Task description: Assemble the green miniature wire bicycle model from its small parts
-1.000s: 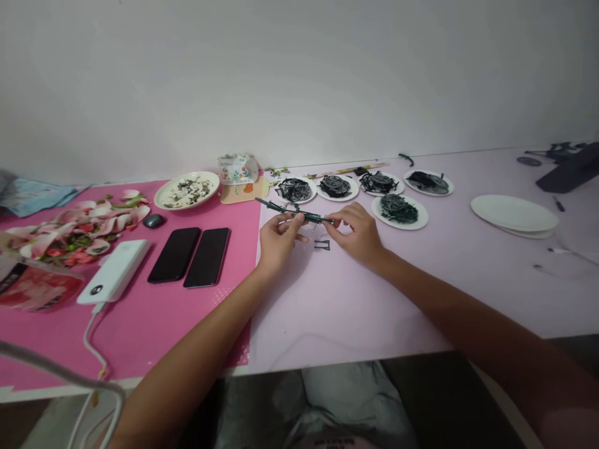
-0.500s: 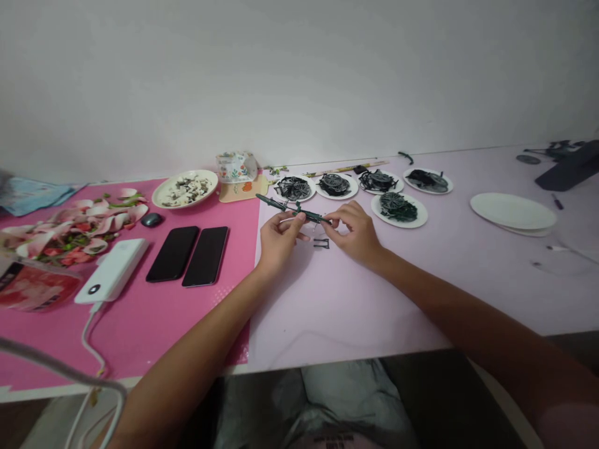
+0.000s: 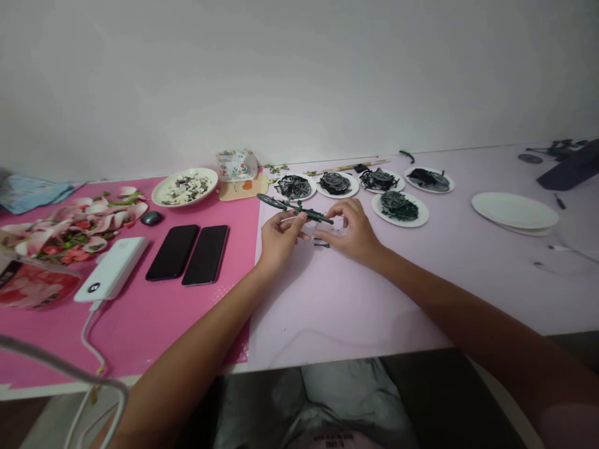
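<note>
My left hand (image 3: 281, 237) pinches a dark green model bicycle frame (image 3: 319, 216) between thumb and fingers, a little above the table. A wheel (image 3: 272, 201) is fitted at the frame's left end, tilted away from me. Close to the frame's right end is my right hand (image 3: 353, 232), its thumb and forefinger apart; whether a fingertip touches the frame is hard to make out. Beneath that thumb lies a small dark plastic part (image 3: 321, 244), partly covered by the hand.
Several small plates (image 3: 425, 215) of dark bicycle parts line the back. Stacked white plates (image 3: 515, 211) stand at right. On the pink mat are two phones (image 3: 206, 255), a white power bank (image 3: 112, 268), a mouse (image 3: 152, 218), a bowl (image 3: 161, 198) and pink petal-like pieces (image 3: 112, 218).
My right thumb and forefinger have parted at the frame's right end, the thumb moving down over the small part. The bicycle has turned slightly, showing more of its wheel.
</note>
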`<state>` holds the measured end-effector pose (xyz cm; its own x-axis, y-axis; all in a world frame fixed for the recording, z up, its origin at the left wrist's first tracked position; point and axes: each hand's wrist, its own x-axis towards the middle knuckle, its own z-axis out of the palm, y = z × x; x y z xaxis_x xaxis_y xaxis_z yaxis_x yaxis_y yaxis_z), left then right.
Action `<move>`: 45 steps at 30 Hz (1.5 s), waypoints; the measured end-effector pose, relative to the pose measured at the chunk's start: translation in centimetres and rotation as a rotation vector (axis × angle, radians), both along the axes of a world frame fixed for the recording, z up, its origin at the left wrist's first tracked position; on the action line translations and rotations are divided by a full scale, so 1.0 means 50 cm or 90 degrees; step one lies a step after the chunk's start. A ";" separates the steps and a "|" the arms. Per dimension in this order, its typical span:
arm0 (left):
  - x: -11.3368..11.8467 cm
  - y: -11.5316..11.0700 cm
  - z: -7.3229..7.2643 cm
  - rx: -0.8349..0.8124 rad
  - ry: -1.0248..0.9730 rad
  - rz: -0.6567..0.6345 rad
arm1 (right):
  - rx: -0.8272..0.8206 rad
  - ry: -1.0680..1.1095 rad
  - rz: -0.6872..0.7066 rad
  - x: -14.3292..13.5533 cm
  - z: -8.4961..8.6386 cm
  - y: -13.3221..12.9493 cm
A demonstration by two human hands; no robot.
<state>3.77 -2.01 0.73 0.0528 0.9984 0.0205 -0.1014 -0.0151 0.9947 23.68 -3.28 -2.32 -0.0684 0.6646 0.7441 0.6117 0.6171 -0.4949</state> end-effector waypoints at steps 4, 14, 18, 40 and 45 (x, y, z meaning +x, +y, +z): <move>0.002 -0.002 -0.001 -0.001 -0.009 -0.016 | -0.025 -0.023 -0.006 0.002 0.001 -0.003; 0.003 -0.004 -0.004 0.000 -0.032 -0.041 | 0.091 -0.072 0.010 0.000 0.013 -0.001; 0.003 -0.004 0.000 -0.006 -0.042 -0.052 | 0.124 -0.069 -0.003 -0.002 0.017 -0.001; -0.002 0.002 -0.008 0.019 -0.007 -0.130 | 0.082 -0.051 -0.003 -0.006 0.023 -0.007; -0.002 -0.001 -0.002 0.014 0.018 -0.167 | 0.123 -0.035 -0.002 -0.005 0.026 -0.008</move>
<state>3.66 -2.05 0.63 0.3100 0.9500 0.0370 -0.0763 -0.0139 0.9970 23.43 -3.70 -0.99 -0.1102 0.5106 0.8528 0.6366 0.6951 -0.3339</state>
